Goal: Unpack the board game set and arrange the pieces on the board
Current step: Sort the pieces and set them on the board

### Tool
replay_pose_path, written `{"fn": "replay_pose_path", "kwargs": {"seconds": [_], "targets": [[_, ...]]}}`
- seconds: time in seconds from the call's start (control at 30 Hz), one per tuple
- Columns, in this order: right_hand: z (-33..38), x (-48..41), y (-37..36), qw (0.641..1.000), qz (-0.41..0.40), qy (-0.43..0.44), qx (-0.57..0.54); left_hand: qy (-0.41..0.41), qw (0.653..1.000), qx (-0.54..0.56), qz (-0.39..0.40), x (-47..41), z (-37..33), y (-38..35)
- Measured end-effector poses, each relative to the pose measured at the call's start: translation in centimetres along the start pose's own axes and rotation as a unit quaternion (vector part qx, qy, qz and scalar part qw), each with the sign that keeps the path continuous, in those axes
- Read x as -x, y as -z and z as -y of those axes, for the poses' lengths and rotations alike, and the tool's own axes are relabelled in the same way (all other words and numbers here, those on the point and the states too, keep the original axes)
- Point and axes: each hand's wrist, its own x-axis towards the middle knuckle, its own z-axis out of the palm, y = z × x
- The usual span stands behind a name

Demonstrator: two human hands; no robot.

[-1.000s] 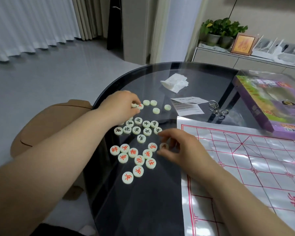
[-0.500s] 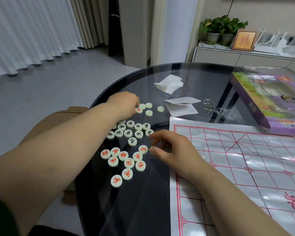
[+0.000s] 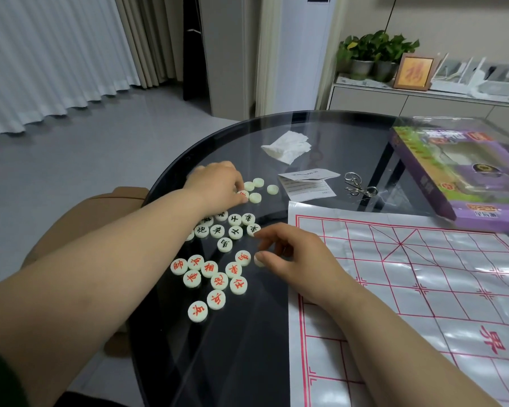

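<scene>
On the glass table (image 3: 247, 362), the left hand (image 3: 218, 183) curls its fingers down, tips pinching a red-marked piece (image 3: 243, 195) among blank ones at twelve o'clock of the black-lettered pieces (image 3: 218, 231). The red-lettered pieces (image 3: 209, 270) lie at six o'clock of those. The right hand (image 3: 294, 257), fingers narrowly bent, pinches a pale piece (image 3: 258, 261) at three o'clock of the red group. The board (image 3: 423, 274) lies flat at three o'clock, the purple box (image 3: 441, 198) at its twelve.

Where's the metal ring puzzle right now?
Head view: the metal ring puzzle lies on the glass table, between the paper slips on its left and the purple game box on its right, just beyond the board.
</scene>
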Motion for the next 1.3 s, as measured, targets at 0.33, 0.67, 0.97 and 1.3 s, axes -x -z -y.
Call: {"fn": "replay_pose_path", "kwargs": {"seconds": [0.33,0.67,0.97,1.3], "targets": [[-0.1,0.2,0.1,1.0,0.025,0.004,0.001,-0.092,0.988,0.102,-0.068,11.3,1.2,2.7],[0.5,1.0,0.1,0.998,0.038,0.029,0.046,-0.143,0.98,0.133,-0.027,15.2,-0.4,-0.1],[0.7,1.1,0.1,0.998,0.031,0.036,0.039,-0.132,0.975,0.148,-0.098,15.6,-1.4,-0.9],[0.2,0.5,0.3,0.999,0.01,0.023,0.047,0.091,0.989,0.107,-0.041,3.9,0.9,1.4]]}}
